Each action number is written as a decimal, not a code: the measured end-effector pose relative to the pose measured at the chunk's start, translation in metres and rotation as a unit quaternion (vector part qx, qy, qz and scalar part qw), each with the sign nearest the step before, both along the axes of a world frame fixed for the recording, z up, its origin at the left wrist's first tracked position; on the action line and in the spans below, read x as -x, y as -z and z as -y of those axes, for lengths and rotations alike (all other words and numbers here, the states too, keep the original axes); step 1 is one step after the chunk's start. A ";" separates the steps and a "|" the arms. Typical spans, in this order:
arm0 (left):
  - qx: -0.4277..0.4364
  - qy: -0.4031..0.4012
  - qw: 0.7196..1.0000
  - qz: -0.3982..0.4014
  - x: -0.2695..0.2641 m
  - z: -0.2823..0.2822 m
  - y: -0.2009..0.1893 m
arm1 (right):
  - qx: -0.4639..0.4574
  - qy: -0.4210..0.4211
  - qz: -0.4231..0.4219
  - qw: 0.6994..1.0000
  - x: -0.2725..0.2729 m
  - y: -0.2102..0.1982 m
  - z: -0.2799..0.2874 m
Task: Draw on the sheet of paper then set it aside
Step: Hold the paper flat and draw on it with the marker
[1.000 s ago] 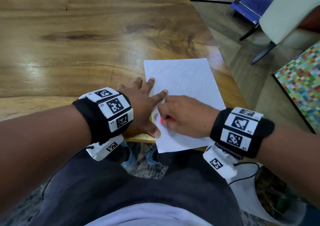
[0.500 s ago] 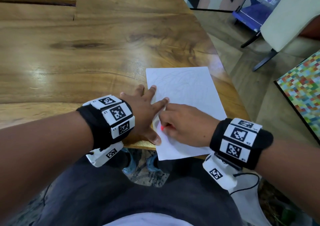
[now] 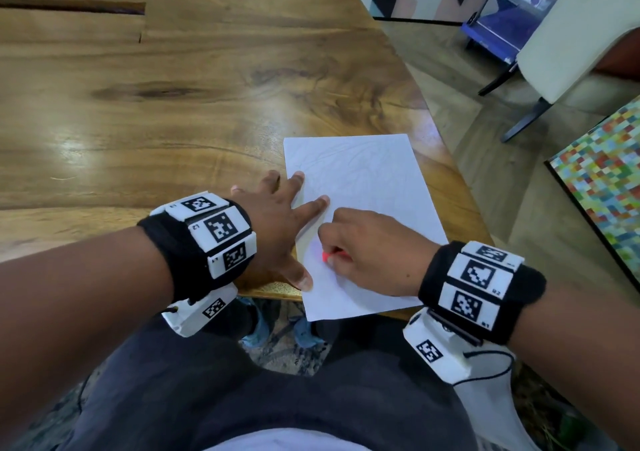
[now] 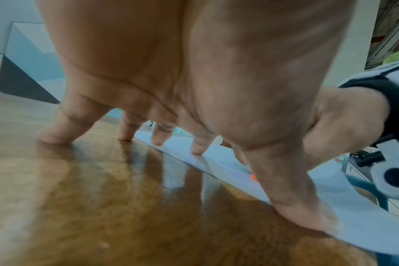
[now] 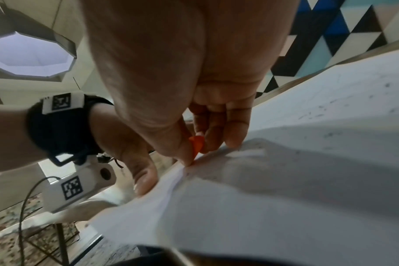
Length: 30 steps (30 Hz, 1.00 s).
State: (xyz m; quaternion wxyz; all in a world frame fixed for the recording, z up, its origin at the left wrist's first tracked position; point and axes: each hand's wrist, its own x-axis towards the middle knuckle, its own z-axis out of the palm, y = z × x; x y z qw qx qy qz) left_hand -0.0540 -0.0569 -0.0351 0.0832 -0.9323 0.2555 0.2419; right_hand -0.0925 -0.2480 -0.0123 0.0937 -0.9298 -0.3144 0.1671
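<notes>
A white sheet of paper (image 3: pixel 363 208) with faint lines lies at the near right corner of the wooden table (image 3: pixel 173 104), its near edge hanging over the table's front. My left hand (image 3: pixel 287 222) lies flat with spread fingers (image 4: pixel 197 144) pressing the sheet's left edge (image 4: pixel 216 162). My right hand (image 3: pixel 360 249) pinches a short red-orange crayon (image 3: pixel 330 256) against the sheet near its left side. In the right wrist view the crayon (image 5: pixel 196 144) sits between thumb and fingers, its tip on the paper (image 5: pixel 285 180).
Right of the table the floor drops away, with a cream chair (image 3: pixel 571 35) on dark legs, a blue and clear box (image 3: pixel 502 17) and a multicoloured checked mat (image 3: pixel 602 180). My legs in dark trousers (image 3: pixel 277 398) are below the table's front edge.
The view has tilted, so the paper and both hands sit lower in the picture. The left hand still presses the sheet and the right hand still holds the crayon at nearly the same spot.
</notes>
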 end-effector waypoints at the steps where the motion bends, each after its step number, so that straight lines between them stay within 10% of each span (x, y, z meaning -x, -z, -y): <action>1: 0.001 -0.001 1.000 -0.004 0.001 0.000 -0.001 | 0.004 0.004 -0.002 1.000 0.000 0.001 0.001; 7: 0.005 -0.010 1.000 -0.011 0.000 0.003 -0.005 | 0.020 0.170 0.035 0.985 -0.041 0.002 0.011; 14: 0.010 -0.010 0.999 -0.029 0.000 0.005 -0.009 | 0.011 0.037 0.020 0.999 -0.001 0.001 -0.010; 30: 0.015 -0.068 0.997 0.033 -0.021 -0.007 -0.008 | -0.078 0.247 -0.050 0.965 -0.055 -0.001 0.030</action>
